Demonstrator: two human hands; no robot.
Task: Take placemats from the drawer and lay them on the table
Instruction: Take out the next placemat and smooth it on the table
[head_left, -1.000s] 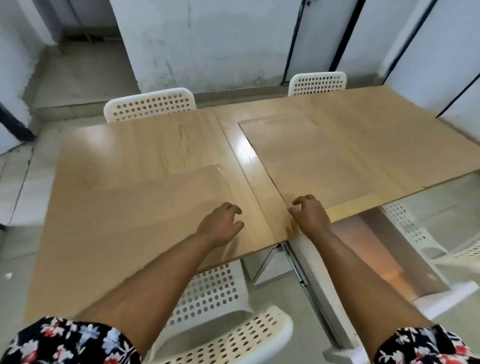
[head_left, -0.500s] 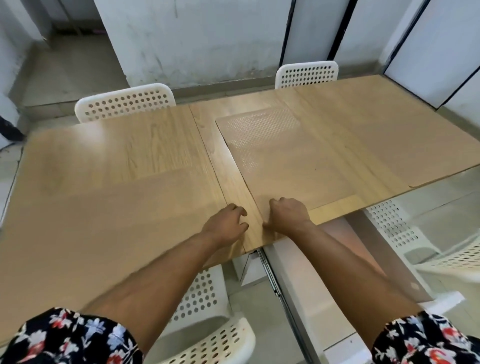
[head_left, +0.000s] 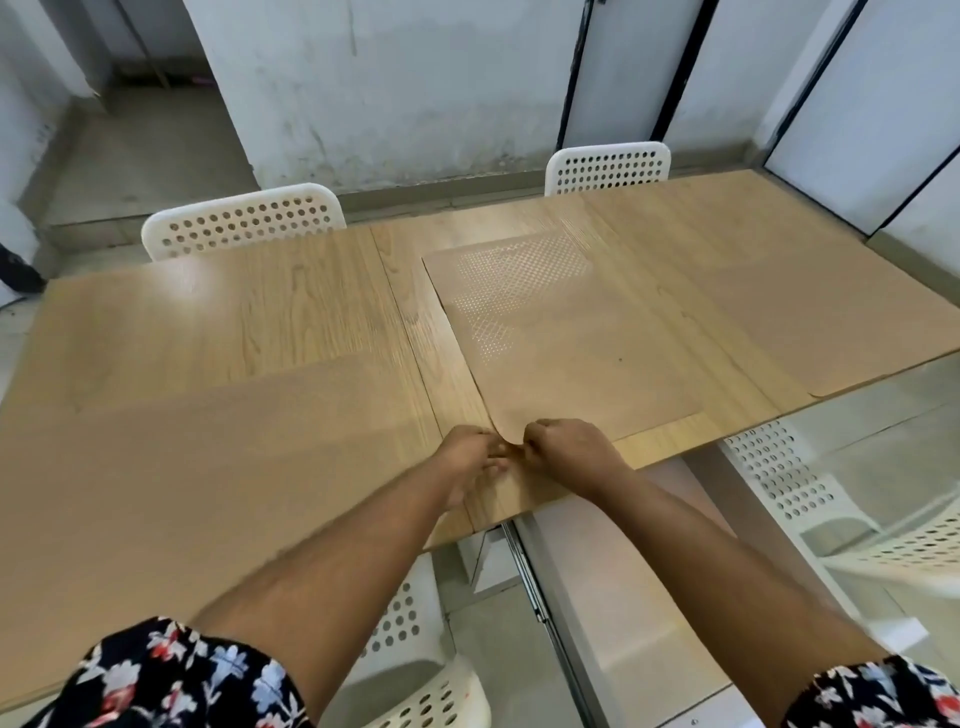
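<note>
Stained white wall (head_left: 395, 83); grey floor (head_left: 145, 150); white perforated chairs (head_left: 244, 221) beyond the wooden table (head_left: 249, 312).

One head cam only, worn high, looking fwd and steeply down over the table (head_left: 218, 332), wide-angle bend at the edges. Near edge sits close below; far wall at 12 o'clock, no 2nd view to overlap.

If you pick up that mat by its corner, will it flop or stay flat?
Probably flop a bit: the mat looks very thin, and its near corner curls where the left hand and right hand pinch it. It seems light. Its dimpled surface may help it stay put on the table.
</note>
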